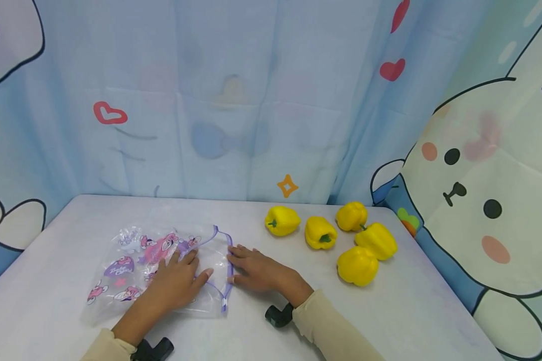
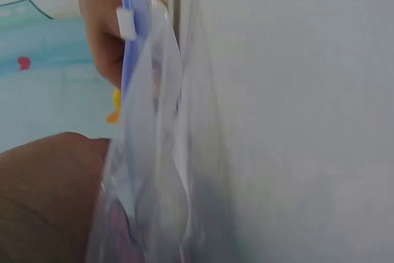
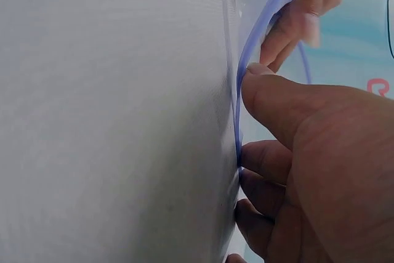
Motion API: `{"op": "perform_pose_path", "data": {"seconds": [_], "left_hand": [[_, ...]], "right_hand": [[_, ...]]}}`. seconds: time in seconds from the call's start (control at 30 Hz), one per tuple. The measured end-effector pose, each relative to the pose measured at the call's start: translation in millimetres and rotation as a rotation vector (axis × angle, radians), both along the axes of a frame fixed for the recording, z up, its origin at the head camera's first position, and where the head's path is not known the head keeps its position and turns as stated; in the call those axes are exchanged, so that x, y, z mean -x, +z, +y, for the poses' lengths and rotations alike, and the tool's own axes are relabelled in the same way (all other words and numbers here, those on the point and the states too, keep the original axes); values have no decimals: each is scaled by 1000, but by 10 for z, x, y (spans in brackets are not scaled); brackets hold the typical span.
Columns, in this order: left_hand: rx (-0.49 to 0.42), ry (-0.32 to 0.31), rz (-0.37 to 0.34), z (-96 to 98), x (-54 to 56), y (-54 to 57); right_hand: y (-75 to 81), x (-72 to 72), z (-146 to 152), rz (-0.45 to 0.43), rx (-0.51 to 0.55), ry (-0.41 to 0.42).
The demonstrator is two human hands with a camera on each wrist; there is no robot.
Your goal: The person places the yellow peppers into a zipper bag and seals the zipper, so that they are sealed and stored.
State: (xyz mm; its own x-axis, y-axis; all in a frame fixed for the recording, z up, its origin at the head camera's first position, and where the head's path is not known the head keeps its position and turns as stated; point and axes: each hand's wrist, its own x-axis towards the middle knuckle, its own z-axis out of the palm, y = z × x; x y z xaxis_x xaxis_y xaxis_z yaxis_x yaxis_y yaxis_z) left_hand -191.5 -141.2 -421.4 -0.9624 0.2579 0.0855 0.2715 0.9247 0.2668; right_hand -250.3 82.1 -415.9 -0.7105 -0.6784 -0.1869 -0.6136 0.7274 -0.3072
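Clear plastic, printed with pink and purple cartoon figures, forms the soft flat zip bag (image 1: pixel 125 277) that I see spread on the white table (image 1: pixel 235 346), beneath the left hand (image 1: pixel 177 282) and reaching out to the right hand (image 1: pixel 258 271). From my remote seat I read the two hands as apart from each other and clamped on nothing: the left one lies across the top of the bag with fingers spread, its thumb stretched towards the right hand, while the right one has its fingers extended, tips touching the outer purple plastic lip (image 1: pixel 229 290), and the right wrist view shows me the thumb standing clear of them along that edge

The relation I judge to matter most is the gap between the two lips: the inner purple lip (image 1: pixel 208 237) lies back towards the left hand, and the right hand is the nearer to the outer one. I see the bag's long axis run across from left to right, mouth pointing at the right hand, closed end beyond the left hand's outer side. A small white slider (image 1: pixel 224 304) sits at the mouth's near corner, between the hands. Five glossy yellow bell peppers (image 1: pixel 320 228) stand apart from the bag, out past the right hand
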Motion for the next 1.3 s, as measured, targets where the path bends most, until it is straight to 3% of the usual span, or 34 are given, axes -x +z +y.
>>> {"op": "perform_pose_path", "data": {"seconds": [0.17, 0.43, 0.63, 0.9, 1.07, 1.3], "left_hand": [[-99, 50, -20, 81, -31, 15], [-279, 43, -8, 81, -7, 34], [-383, 36, 60, 32, -13, 102], [-481, -1, 179, -48, -18, 203], [-497, -38, 219, -67, -13, 204], [-502, -57, 204, -60, -23, 218]], "right_hand": [[2, -3, -2, 9, 4, 2], [13, -5, -8, 11, 2, -10], [27, -4, -7, 18, -7, -16], [100, -31, -19, 8, -9, -96], [180, -24, 38, 24, 126, -74], [321, 34, 202, 132, 495, -63]]}}
